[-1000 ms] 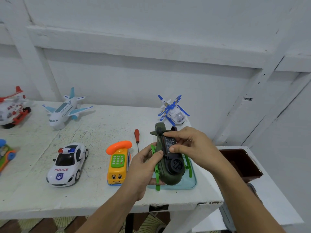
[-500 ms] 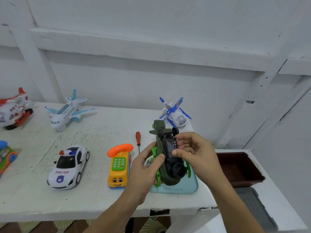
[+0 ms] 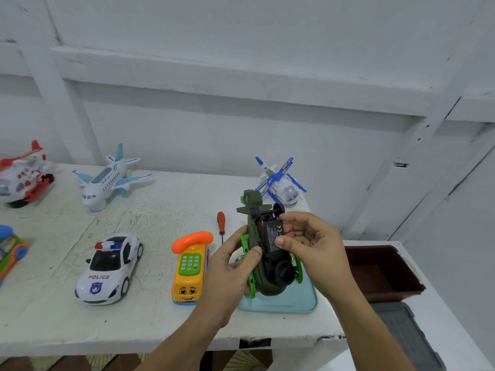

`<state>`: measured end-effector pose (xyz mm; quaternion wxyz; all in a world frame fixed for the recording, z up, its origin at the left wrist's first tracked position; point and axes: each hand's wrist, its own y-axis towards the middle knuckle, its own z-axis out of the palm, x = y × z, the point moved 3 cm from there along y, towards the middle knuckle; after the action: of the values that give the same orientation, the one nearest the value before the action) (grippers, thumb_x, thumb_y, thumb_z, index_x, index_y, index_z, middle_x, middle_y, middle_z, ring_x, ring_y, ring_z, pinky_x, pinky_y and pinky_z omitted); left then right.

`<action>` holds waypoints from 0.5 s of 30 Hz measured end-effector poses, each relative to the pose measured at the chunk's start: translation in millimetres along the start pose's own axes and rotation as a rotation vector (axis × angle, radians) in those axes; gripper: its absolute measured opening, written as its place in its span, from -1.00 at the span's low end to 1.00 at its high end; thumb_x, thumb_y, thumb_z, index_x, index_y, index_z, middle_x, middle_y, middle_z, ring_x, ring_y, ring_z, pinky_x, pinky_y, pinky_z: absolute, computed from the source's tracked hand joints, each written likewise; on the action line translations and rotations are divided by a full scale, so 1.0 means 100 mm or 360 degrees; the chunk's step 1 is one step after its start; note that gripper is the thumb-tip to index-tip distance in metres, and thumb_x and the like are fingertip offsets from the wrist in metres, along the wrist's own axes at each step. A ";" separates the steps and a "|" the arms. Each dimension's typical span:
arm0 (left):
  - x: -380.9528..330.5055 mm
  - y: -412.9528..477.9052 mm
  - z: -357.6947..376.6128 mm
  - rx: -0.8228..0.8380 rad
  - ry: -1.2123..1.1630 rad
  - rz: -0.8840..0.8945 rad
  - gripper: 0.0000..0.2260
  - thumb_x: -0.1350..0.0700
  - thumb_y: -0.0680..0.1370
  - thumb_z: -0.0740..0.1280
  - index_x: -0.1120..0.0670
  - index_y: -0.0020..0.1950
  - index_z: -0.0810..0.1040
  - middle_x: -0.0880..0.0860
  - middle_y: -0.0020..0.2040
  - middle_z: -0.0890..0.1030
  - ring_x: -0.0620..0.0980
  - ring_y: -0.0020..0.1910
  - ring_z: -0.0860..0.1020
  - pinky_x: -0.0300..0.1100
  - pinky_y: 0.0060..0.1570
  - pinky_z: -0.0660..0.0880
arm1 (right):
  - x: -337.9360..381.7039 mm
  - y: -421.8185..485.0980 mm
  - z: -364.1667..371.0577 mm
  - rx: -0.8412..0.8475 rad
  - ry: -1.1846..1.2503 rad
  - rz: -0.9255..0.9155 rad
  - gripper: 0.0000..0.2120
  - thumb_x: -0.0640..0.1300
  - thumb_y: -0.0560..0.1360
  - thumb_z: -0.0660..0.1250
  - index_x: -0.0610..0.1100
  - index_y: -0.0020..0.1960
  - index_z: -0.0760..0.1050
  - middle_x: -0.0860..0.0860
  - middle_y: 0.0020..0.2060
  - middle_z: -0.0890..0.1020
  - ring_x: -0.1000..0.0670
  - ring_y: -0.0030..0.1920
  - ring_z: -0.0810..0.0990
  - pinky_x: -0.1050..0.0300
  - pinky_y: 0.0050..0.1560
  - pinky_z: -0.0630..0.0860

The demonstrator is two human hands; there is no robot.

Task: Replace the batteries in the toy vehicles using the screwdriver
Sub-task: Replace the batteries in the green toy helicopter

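A dark green toy helicopter (image 3: 263, 277) with bright green skids is held belly-up above a pale blue tray (image 3: 297, 303). My left hand (image 3: 230, 266) grips its left side, thumb on the hull. My right hand (image 3: 310, 242) pinches the black battery cover (image 3: 273, 234) on its underside between thumb and fingers. A red-handled screwdriver (image 3: 221, 226) lies on the table just left of the helicopter, beside a yellow toy phone (image 3: 190, 269).
On the white table (image 3: 160, 210) stand a police car (image 3: 109, 269), a white and blue airplane (image 3: 107, 178), a red and white helicopter (image 3: 22, 175) and a blue-rotor helicopter (image 3: 281, 183). A brown bin (image 3: 385, 271) and a grey lid (image 3: 407, 336) sit at right.
The helicopter has risen slightly and tipped more upright in both hands. My right fingers have shifted along the black cover. The view has tilted a little.
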<state>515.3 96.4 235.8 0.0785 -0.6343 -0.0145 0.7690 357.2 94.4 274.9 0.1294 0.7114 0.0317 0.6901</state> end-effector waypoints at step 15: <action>0.09 -0.01 0.00 0.0033 0.0003 -0.0024 -0.66 0.16 0.59 0.36 -0.14 0.32 0.53 -0.15 -0.09 0.71 0.22 -0.06 0.68 0.47 -0.11 0.51 | -0.03 0.02 0.02 -0.0029 -0.0008 0.0134 -0.69 -0.41 0.36 0.47 -0.06 -0.02 0.66 -0.01 -0.25 0.63 0.03 -0.23 0.56 0.18 -0.13 0.57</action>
<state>514.2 98.1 227.5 0.0910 -0.6340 -0.0112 0.7679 358.8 91.3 272.5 0.1068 0.7126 -0.0048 0.6933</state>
